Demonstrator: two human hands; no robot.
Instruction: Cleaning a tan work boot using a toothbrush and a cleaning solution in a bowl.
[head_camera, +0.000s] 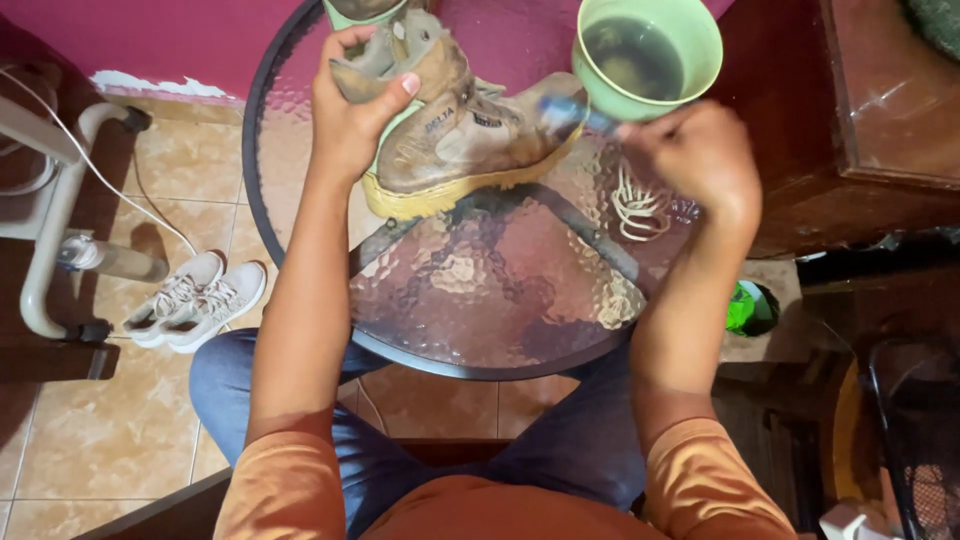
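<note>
A dirty tan boot with a yellow sole stands on a round textured-glass table. My left hand grips the boot's ankle collar and holds it steady. My right hand is closed around a small blue-handled brush, blurred by motion, whose end is at the boot's toe. A green bowl of murky water stands just behind the toe, beside my right hand. A loose cream bootlace lies on the glass under my right wrist.
A pair of white sneakers sits on the tiled floor at the left, near a white tube frame. A dark wooden cabinet stands at the right with a green bottle below it. A black mesh bin is lower right.
</note>
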